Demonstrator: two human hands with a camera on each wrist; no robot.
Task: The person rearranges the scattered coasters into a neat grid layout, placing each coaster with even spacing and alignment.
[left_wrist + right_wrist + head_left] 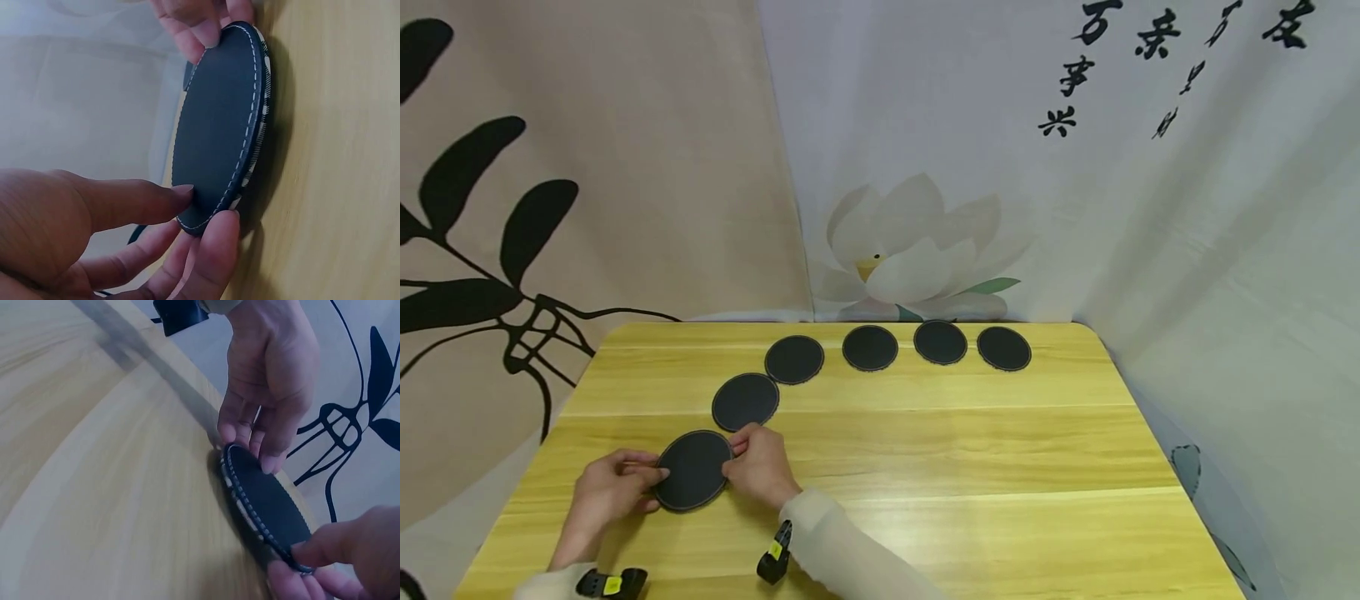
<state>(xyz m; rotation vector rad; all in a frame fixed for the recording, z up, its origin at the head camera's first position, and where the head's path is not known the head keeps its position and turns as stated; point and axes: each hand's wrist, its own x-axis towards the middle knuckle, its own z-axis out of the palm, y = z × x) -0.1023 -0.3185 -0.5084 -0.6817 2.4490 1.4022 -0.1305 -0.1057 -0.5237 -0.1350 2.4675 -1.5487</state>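
A black round coaster (692,471) with pale stitching near its rim is held between both hands. My left hand (613,489) pinches its left edge, thumb on top and fingers beneath. My right hand (762,465) pinches the opposite edge, thumb on the dark face in the right wrist view. Tilted, the coaster (219,119) shows a slim strip of black-and-white pattern along its underside, with a shadow on the wood beside it. Just beyond the right hand lies another black coaster (746,402).
Several more black coasters curve along the back of the wooden table (970,467), from a coaster (793,359) at the back left to the rightmost coaster (1004,348). Behind the table hangs a printed curtain (700,167) with leaves, a lotus and writing.
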